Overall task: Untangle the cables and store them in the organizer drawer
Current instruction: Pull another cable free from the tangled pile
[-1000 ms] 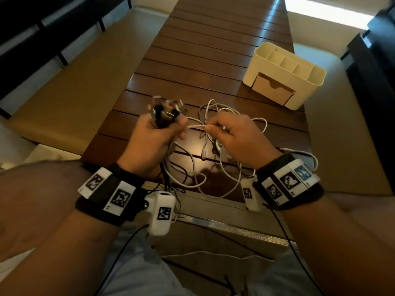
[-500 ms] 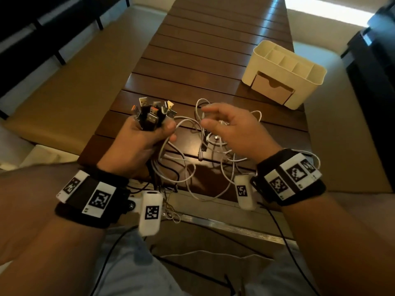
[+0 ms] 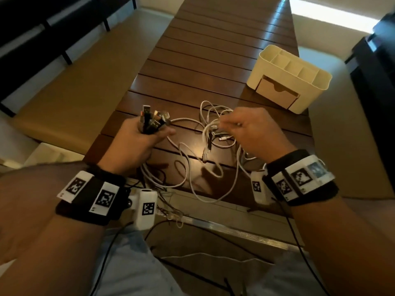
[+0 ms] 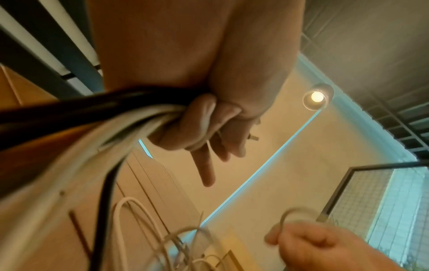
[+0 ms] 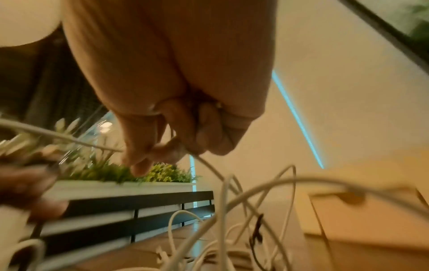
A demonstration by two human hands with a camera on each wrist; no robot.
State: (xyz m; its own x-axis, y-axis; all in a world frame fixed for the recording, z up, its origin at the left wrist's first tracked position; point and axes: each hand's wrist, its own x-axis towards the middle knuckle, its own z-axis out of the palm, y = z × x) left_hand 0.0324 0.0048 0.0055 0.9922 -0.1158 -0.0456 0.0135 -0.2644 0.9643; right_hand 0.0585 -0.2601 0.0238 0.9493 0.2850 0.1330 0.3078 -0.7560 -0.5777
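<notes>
Surface: dark slatted wooden table (image 3: pixel 213 52), benches either side | left hand (image 3: pixel 136 144) clenches plug ends | right hand (image 3: pixel 254 131) pinches white strand | cables (image 3: pixel 205 150) sprawl between | organizer (image 3: pixel 288 77) far right, drawer closed

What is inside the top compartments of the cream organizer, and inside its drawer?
The organizer shows no contents in the visible parts of its top compartments; their floors are partly hidden by the walls. The drawer is closed, so its inside cannot be seen.
</notes>
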